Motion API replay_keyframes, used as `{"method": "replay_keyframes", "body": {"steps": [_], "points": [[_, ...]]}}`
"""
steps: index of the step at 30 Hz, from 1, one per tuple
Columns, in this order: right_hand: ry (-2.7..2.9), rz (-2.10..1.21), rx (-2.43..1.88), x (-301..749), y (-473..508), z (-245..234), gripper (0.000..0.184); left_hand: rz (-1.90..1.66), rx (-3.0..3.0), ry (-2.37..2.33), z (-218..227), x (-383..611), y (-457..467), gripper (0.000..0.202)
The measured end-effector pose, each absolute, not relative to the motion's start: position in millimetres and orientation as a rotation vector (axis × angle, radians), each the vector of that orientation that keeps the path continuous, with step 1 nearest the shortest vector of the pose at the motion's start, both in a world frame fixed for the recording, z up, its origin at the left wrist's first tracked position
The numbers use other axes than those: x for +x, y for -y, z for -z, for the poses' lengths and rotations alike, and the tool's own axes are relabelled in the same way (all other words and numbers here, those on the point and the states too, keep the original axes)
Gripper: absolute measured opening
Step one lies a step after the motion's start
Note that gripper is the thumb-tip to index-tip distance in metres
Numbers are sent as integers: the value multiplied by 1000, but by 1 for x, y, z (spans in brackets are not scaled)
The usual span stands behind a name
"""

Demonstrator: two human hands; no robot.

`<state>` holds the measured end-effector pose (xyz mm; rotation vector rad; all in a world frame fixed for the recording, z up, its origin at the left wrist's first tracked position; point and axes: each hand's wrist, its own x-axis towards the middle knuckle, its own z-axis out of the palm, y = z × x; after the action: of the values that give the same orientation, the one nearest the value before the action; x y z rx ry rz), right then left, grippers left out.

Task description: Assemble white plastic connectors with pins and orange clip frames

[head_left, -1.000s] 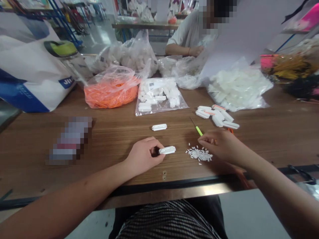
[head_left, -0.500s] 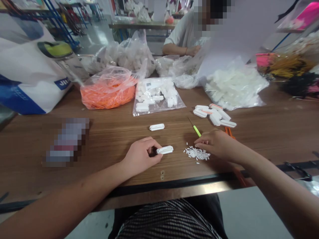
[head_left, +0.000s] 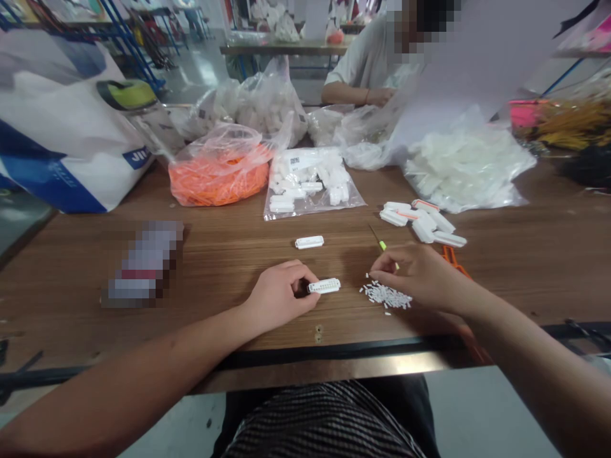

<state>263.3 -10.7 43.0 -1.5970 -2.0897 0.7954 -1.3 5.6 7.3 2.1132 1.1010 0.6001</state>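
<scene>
My left hand [head_left: 281,296] rests on the wooden table [head_left: 224,254], its fingers gripping one end of a white plastic connector housing [head_left: 324,286] with a row of small holes. My right hand [head_left: 420,277] hovers with its fingers curled just beside a small pile of tiny white pins [head_left: 386,296]. A green-handled pick [head_left: 382,245] lies partly under those fingertips, its end hidden. I cannot tell whether those fingers hold a pin or the pick.
A second white housing [head_left: 309,242] lies ahead. Beyond it are a bag of white parts [head_left: 310,181], a bag of orange pieces [head_left: 217,175], and a loose heap of housings [head_left: 420,222]. An orange-handled tool [head_left: 453,261] lies right. A co-worker's arm [head_left: 353,95] is across the table.
The whole view has shifted slightly as my head moved. My right hand has drawn a little closer to the pick, and my left hand still grips the housing.
</scene>
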Motion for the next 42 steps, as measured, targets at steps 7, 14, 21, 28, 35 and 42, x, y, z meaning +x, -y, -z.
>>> {"method": "replay_keyframes", "body": {"steps": [7,14,21,28,35,42], "points": [[2284,-698,-1310,212,5,-37,13,-605,2114,-1099,-6,-2,-4,7],[2427,-591,-1299,207,2,-36,11,-603,2110,-1103,-7,0,-5,7],[2531,-293,-1209,204,14,-38,24,-596,2110,-1116,-8,0,-4,6],[2516,-166,-1194,211,24,-39,29,-617,2113,-1097,-6,-2,-4,6],[2248,-523,-1551,271,8,-33,19,-602,2114,-1108,-8,-1,-5,7],[2403,-426,-1558,270,8,-22,21,-596,2125,-1097,-8,-2,-6,8]]}}
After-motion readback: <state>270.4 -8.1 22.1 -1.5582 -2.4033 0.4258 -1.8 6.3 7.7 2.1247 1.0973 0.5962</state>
